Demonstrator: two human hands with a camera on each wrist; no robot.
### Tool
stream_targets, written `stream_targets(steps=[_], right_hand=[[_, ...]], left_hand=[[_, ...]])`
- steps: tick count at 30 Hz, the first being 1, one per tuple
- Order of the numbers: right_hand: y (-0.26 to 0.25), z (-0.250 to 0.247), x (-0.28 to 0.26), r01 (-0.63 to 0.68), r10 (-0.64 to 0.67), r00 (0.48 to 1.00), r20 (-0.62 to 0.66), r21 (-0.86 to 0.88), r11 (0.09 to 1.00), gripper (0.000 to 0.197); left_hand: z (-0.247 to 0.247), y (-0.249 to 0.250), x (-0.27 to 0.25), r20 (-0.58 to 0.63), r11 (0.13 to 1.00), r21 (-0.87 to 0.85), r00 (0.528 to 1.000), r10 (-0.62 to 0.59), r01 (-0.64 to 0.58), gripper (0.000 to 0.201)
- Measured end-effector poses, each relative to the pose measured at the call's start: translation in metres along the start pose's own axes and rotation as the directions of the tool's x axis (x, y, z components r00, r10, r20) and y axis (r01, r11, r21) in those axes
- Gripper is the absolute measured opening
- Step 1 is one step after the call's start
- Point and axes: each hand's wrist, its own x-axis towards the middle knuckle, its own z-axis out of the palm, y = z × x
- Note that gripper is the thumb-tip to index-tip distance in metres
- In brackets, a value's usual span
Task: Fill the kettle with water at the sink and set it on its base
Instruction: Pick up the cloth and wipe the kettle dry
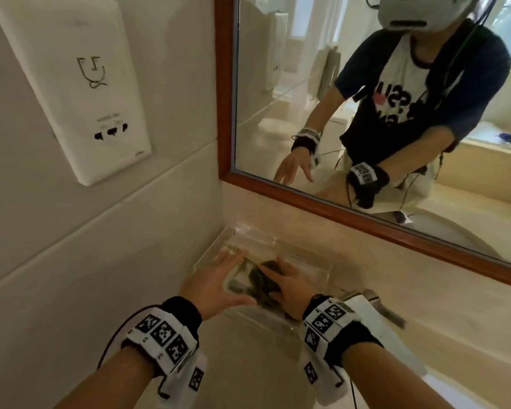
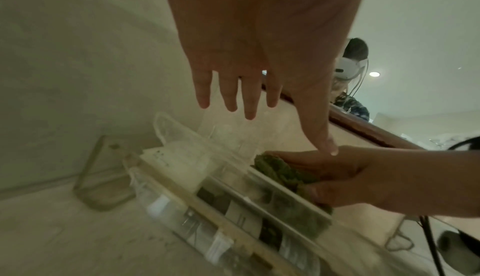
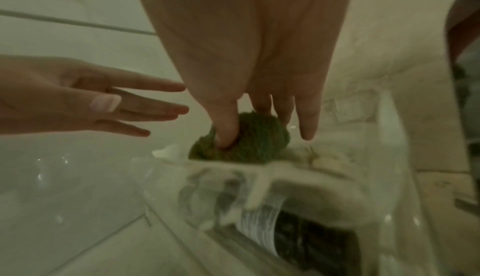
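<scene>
On the counter [image 1: 366,335], the right hand [image 1: 289,286] pinches a green cloth [image 3: 249,136].

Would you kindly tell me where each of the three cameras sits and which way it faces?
Head: worn on the head, facing down at the clear tray below the mirror; both forearms show.
Left wrist: looks along the open left hand toward the tray.
Right wrist: looks along the right hand, which grips the green cloth.
Shared: all views show the cloth, tray and both hands.
</scene>
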Motion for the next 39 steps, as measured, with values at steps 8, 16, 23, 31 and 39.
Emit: stream_targets(steps=[8,16,23,31,39], right_hand=[[0.000,0.010,0.002,0.045,-0.038,0.997,-0.073,0.091,0.995,0.053],[0.011,-0.033,-0.071,-0.006,0.060,0.966,-0.252,0.208,0.978,0.047],[0.067,-0.053,-0.209,-0.162,0.259,0.837,-0.483,0.233,0.959,0.047],[0.151,-0.006,-0.417,-0.400,0.579,0.583,-0.569,0.420,0.815,0.048],[0.206,0.078,-0.629,-0.660,0.834,0.238,-0.498,0.547,0.515,0.052]], left_hand=[[0.016,-0.001,0.014,0.059,1.000,-0.023,0.998,-0.004,0.005,0.092],[0.006,0.061,0.001,0.029,0.991,-0.033,0.991,0.133,-0.132,0.091],[0.039,0.190,-0.030,0.136,0.912,0.050,0.907,0.399,-0.408,0.090],[0.146,0.350,-0.110,0.354,0.733,0.071,0.704,0.616,-0.676,0.091],[0.280,0.485,-0.216,0.497,0.471,-0.201,0.325,0.804,-0.859,0.095]])
